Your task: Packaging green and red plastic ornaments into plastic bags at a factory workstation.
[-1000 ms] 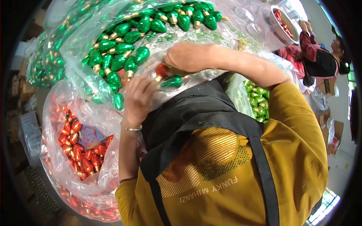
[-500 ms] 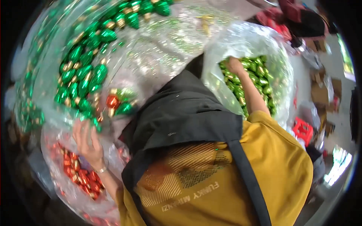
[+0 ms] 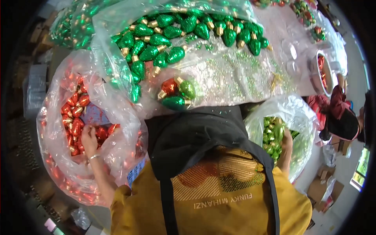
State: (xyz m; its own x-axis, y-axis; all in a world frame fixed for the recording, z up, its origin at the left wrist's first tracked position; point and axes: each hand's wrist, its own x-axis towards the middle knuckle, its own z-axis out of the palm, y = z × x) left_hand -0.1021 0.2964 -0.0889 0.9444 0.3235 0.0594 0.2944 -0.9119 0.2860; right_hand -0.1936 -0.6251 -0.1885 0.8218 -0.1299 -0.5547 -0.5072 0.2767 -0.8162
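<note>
My left hand [image 3: 89,140] reaches into a clear plastic bag [image 3: 55,156] at the left. Its bent fingers touch shiny red bulb-shaped ornaments [image 3: 77,127]; what lies between them is hidden. At the right, my right hand [image 3: 287,144] is inside another clear bag [image 3: 305,113], its fingers closed against a light green bulb ornament [image 3: 278,128] among many alike. On the table before me lies a cluster of three ornaments: one red [image 3: 169,87], one light green [image 3: 187,89] and one dark green [image 3: 173,102].
Dark green bulb ornaments [image 3: 159,40] spill from clear plastic along the far side of the glitter-strewn table [image 3: 235,74]. Finished-looking clusters [image 3: 318,33] sit far right beside a round tub [image 3: 316,74]. Another person [image 3: 344,121] is at the right, near cardboard boxes [image 3: 325,192].
My view has swung toward the table and left bag. The left hand has gone from hovering with fingers spread to inside the red ornaments' bag. The right hand stays in its bag.
</note>
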